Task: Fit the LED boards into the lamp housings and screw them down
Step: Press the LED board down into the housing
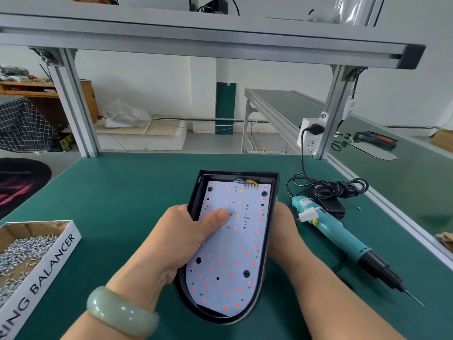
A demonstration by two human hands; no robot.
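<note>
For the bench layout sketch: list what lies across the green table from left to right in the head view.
From the left: box of screws → left hand → lamp housing holding the LED board → right hand → electric screwdriver. The coiled cable overlaps the screwdriver, so it is left out.

I count one lamp housing (275, 190) with one LED board (235, 253) in it. On the board I make out four large black holes; its small red and orange LEDs are too many for me to number surely. Two grips are in view, the left grip (186, 239) and the right grip (282, 222), and one pale green bangle (122, 312). On the bench (122, 192) I count one teal electric screwdriver (343, 231), one coiled black cable (328, 187) and one cardboard box (61, 244) of screws (24, 251), far beyond counting. One white socket block (310, 133) carries one black plug (316, 129).
</note>
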